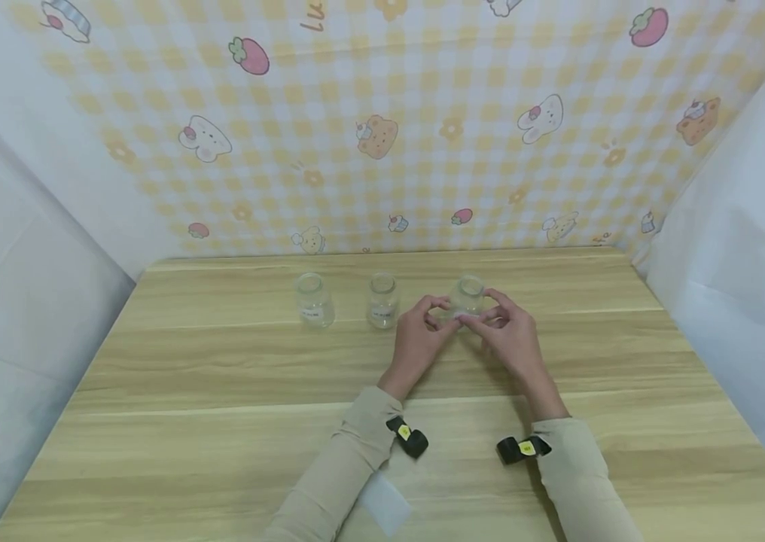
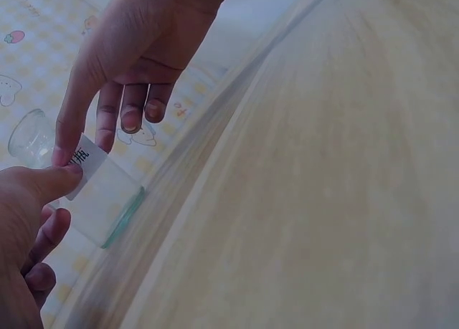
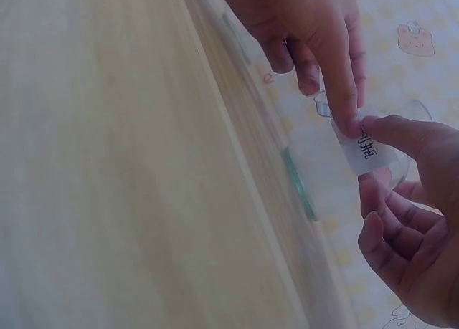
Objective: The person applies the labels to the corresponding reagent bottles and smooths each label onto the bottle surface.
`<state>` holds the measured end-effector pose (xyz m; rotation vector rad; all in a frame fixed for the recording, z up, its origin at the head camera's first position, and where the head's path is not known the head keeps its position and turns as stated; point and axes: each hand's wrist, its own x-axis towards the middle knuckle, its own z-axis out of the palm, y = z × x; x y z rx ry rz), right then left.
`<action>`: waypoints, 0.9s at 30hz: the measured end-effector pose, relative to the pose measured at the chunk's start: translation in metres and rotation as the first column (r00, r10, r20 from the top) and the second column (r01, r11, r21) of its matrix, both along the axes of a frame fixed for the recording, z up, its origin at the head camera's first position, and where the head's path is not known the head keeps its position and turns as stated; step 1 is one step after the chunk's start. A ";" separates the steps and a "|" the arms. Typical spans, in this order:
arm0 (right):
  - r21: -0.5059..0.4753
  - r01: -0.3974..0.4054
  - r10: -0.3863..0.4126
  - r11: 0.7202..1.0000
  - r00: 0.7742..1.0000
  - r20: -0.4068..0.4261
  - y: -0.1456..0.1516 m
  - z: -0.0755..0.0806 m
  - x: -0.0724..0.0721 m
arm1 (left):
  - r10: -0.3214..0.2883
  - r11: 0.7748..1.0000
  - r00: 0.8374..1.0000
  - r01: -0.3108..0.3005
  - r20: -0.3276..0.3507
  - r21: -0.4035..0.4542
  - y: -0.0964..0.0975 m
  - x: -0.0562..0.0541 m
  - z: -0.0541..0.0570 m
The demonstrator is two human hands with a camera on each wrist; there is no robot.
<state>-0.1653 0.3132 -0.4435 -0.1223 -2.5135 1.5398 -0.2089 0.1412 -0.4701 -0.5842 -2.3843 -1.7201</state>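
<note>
Both hands are at a clear glass jar (image 1: 469,292), the rightmost of three on the table. My left hand (image 1: 418,337) holds it from the left, its thumb on the white label (image 2: 89,160) at the front. From the other side my right hand (image 1: 510,333) grips the jar, and its thumb presses the label beside the left thumb. Dark printed characters show on the label (image 3: 364,151) in the right wrist view; the thumbs cover part of it. Whether the jar's base touches the tabletop I cannot tell.
Two more labelled glass jars stand to the left, a middle one (image 1: 382,302) and a far-left one (image 1: 315,301). A whitish sheet (image 1: 385,506) lies by the left forearm. Behind the wooden table (image 1: 220,376) hangs a checked cloth (image 1: 328,181).
</note>
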 end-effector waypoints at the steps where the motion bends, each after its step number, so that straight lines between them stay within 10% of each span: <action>1: 0.012 0.006 -0.006 1.000 1.000 -0.003 0.000 0.000 0.000 | 0.000 1.000 1.000 0.000 -0.002 -0.001 0.000 0.000 0.000; 27: 0.082 0.042 -0.042 0.996 0.999 -0.008 0.000 0.002 -0.001 | -0.004 1.000 1.000 0.004 0.014 -0.019 0.000 0.000 0.001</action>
